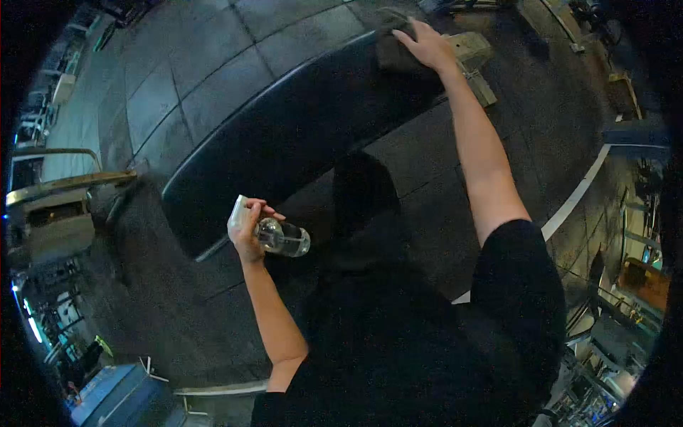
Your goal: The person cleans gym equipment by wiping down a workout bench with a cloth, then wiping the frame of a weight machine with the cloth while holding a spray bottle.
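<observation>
My left hand [250, 229] is closed around a clear spray bottle [286, 239]. The bottle is tilted on its side, its whitish head at the hand and its transparent body pointing right, above the near end of a long black padded bench [284, 135]. At the bench's far end, my right hand [428, 48] reaches out with the thumb apart. Its other fingers are partly hidden and blurred, over a dark, thin, cloth-like piece [395, 14] that I cannot make out clearly.
Dark floor tiles [213, 43] surround the bench. A pale block-like support [469, 48] stands by its far end. To the left is another piece of equipment with a light-coloured bar [71, 183]. A blue box-like object [117, 398] lies at lower left, with racks at right.
</observation>
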### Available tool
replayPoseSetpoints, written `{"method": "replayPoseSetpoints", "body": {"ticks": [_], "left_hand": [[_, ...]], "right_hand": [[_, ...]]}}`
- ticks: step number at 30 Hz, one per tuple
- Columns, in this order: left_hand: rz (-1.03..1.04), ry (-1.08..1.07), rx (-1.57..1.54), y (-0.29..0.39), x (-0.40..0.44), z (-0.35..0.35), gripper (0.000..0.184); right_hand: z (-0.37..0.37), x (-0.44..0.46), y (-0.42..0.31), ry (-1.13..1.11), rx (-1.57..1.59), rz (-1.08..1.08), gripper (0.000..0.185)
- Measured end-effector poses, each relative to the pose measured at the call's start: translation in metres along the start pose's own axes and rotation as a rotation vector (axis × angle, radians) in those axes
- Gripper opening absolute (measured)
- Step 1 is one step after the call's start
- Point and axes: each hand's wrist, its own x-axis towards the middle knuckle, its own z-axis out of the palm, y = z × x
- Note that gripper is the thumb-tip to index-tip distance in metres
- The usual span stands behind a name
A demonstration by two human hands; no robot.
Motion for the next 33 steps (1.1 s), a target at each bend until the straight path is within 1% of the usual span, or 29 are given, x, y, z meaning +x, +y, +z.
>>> {"method": "replayPoseSetpoints", "body": {"ticks": [2,3,5,6,8,11,12,13,15,17,18,19,20,21,22,23,25,27,28,29,30,31,32,33], "left_hand": [[-0.025,0.004,-0.017,0.001,0.000,0.000,0.017],[-0.035,-0.007,-0.035,0.001,0.000,-0.001,0.017],[-0.014,-0.008,-0.025,0.000,0.002,-0.001,0.017],[-0.007,-0.023,-0.040,-0.001,0.003,-0.002,0.018],[-0.005,-0.029,-0.061,-0.003,0.003,-0.004,0.018],[-0.030,-0.029,-0.071,-0.005,0.003,-0.006,0.019],[-0.012,-0.033,-0.057,-0.003,0.003,-0.004,0.019],[0.010,-0.040,-0.043,-0.002,0.003,-0.003,0.019],[-0.004,-0.034,-0.070,-0.005,0.001,-0.004,0.019],[0.031,-0.038,-0.071,-0.006,-0.003,-0.005,0.016],[0.081,0.001,-0.058,-0.017,-0.007,-0.015,0.013],[0.093,-0.008,-0.054,-0.011,-0.016,-0.018,0.013],[0.138,0.017,0.011,-0.004,-0.028,-0.022,0.015],[0.186,0.049,0.072,0.002,-0.037,-0.025,0.018],[0.193,0.050,0.075,0.008,-0.044,-0.030,0.018],[0.177,0.070,0.096,0.015,-0.049,-0.036,0.019],[0.168,0.088,0.124,0.023,-0.053,-0.053,0.020],[0.209,0.145,0.133,0.019,-0.049,-0.075,0.015],[0.184,0.189,0.107,0.012,-0.046,-0.087,0.016],[0.192,0.192,0.103,0.005,-0.044,-0.094,0.016],[0.172,0.183,0.093,0.001,-0.040,-0.104,0.017],[0.155,0.176,0.085,-0.001,-0.035,-0.111,0.018],[0.170,0.137,0.095,0.000,-0.032,-0.111,0.017],[0.185,0.153,0.093,-0.001,-0.031,-0.112,0.017]], "right_hand": [[-0.009,-0.052,0.015,0.186,-0.007,-0.028,0.081],[-0.011,-0.074,0.018,0.172,-0.007,-0.028,0.081],[-0.015,-0.112,0.018,0.271,0.037,-0.157,0.076],[-0.017,-0.129,0.009,0.267,0.032,-0.162,0.076],[-0.021,-0.161,-0.016,0.313,-0.164,-0.305,0.072],[-0.009,-0.186,-0.082,0.242,-0.096,-0.366,0.068],[-0.003,-0.191,-0.107,0.231,-0.060,-0.424,0.068],[0.003,-0.195,-0.137,0.223,-0.024,-0.481,0.067],[0.010,-0.200,-0.208,0.079,0.133,-0.579,0.067],[0.013,-0.205,-0.280,0.013,0.089,-0.692,0.066],[0.015,-0.207,-0.307,-0.008,0.129,-0.753,0.067],[0.016,-0.208,-0.328,-0.024,0.165,-0.811,0.068],[0.023,-0.214,-0.345,0.011,0.161,-0.862,0.067],[0.031,-0.217,-0.353,0.047,0.155,-0.920,0.067],[0.031,-0.214,-0.353,0.050,0.176,-0.920,0.070],[0.030,-0.208,-0.343,0.058,0.180,-0.921,0.070],[0.008,-0.188,-0.289,-0.060,0.281,-0.855,0.073],[-0.005,-0.153,-0.213,-0.009,0.201,-0.701,0.075],[-0.009,-0.136,-0.170,0.079,0.005,-0.553,0.075],[-0.007,-0.113,-0.118,0.115,-0.091,-0.423,0.075],[-0.016,-0.081,-0.067,0.020,0.032,-0.351,0.079],[-0.002,-0.059,-0.028,0.147,-0.190,-0.236,0.083],[-0.003,-0.041,-0.004,0.119,-0.236,-0.148,0.085],[0.001,-0.027,0.006,0.081,-0.207,-0.069,0.084]]}}
